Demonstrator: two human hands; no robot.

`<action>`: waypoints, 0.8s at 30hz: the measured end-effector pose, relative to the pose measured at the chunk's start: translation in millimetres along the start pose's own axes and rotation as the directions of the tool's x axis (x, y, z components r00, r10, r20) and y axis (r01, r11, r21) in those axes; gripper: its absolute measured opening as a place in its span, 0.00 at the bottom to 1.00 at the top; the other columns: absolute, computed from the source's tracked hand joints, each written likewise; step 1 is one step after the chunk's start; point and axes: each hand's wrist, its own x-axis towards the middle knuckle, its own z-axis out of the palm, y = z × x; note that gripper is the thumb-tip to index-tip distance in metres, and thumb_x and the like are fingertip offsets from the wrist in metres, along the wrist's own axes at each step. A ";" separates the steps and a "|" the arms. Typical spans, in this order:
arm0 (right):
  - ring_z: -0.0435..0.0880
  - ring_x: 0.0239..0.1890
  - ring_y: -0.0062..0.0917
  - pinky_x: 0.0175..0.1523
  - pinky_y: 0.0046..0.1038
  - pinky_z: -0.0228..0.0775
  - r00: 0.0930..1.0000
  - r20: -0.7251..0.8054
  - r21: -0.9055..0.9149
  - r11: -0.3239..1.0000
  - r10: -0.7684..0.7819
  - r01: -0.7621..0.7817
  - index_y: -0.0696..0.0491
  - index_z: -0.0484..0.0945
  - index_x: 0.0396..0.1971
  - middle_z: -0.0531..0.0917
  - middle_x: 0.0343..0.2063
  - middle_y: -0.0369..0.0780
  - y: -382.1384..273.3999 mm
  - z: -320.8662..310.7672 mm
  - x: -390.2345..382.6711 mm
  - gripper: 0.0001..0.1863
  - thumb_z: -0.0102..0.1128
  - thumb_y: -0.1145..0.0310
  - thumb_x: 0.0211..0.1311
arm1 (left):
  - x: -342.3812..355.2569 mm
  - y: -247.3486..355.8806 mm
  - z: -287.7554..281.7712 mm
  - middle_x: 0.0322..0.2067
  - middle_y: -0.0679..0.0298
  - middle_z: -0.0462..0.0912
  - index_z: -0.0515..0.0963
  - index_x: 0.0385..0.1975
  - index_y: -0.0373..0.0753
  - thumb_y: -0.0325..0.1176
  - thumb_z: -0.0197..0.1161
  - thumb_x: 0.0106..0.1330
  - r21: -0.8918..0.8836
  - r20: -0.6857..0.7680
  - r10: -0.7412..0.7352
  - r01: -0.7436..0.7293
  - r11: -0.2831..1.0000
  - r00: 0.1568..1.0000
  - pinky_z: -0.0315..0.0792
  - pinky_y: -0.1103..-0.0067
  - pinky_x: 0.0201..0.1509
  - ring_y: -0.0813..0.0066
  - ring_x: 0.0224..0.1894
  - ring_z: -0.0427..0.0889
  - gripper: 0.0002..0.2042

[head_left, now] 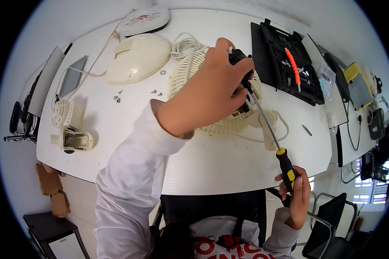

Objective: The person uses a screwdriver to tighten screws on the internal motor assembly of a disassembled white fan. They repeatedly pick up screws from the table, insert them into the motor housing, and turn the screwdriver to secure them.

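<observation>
My left hand (214, 84) reaches across the white table, its fingers closed around a black part (237, 56), which looks like a fan's motor. Below the hand lies a cream fan grille (186, 71), partly covered by my wrist. Near the table's front right, my right hand (297, 190) grips a black and yellow screwdriver (285, 168) by its handle. The long shaft slants up and left, and its upper end meets the black part by my left fingers. A cream stand piece (270, 140) with a cable sits behind the shaft.
An open black tool case (289, 60) holds an orange flexible shaft. To the left are a cream cover (138, 58), loose screws (116, 99), a washer (163, 72) and an opened cream housing (77, 140). A small metal bit (307, 130) lies right.
</observation>
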 end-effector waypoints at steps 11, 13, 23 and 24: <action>0.73 0.28 0.15 0.29 0.15 0.65 0.974 -0.216 -0.037 0.997 -0.068 0.061 0.55 0.66 0.61 0.71 0.48 0.39 -5.9 3.5 6.1 0.31 0.67 0.66 0.59 | -0.7 3.5 3.4 0.49 0.50 0.62 0.74 0.42 0.40 0.26 0.63 0.60 0.005 -0.026 -0.024 0.024 1.000 0.999 0.73 0.67 0.48 0.54 0.43 0.72 0.11; 0.73 0.27 0.15 0.28 0.16 0.64 0.978 -0.210 0.025 0.999 -0.024 0.030 0.56 0.65 0.61 0.71 0.49 0.40 0.4 -2.7 7.6 0.31 0.65 0.61 0.62 | -0.5 2.2 4.0 0.49 0.50 0.62 0.74 0.42 0.40 0.26 0.62 0.60 0.000 -0.035 -0.008 0.008 1.000 0.999 0.73 0.67 0.48 0.53 0.44 0.71 0.11; 0.77 0.38 0.21 0.34 0.17 0.68 0.960 -0.189 -0.141 0.973 -0.206 0.181 0.54 0.61 0.61 0.72 0.49 0.42 -2.4 -1.7 5.3 0.31 0.65 0.69 0.61 | -1.4 3.3 3.8 0.49 0.50 0.62 0.74 0.42 0.40 0.26 0.63 0.61 0.008 -0.038 -0.009 0.009 1.000 0.999 0.72 0.66 0.51 0.51 0.48 0.69 0.11; 0.77 0.35 0.19 0.30 0.17 0.67 0.972 -0.186 -0.047 0.990 -0.143 0.137 0.54 0.62 0.61 0.73 0.49 0.43 -6.2 -2.0 3.9 0.30 0.64 0.67 0.62 | -1.4 3.4 3.6 0.49 0.51 0.62 0.74 0.42 0.40 0.26 0.63 0.61 0.008 -0.037 -0.010 0.010 1.000 0.999 0.72 0.66 0.51 0.51 0.48 0.70 0.11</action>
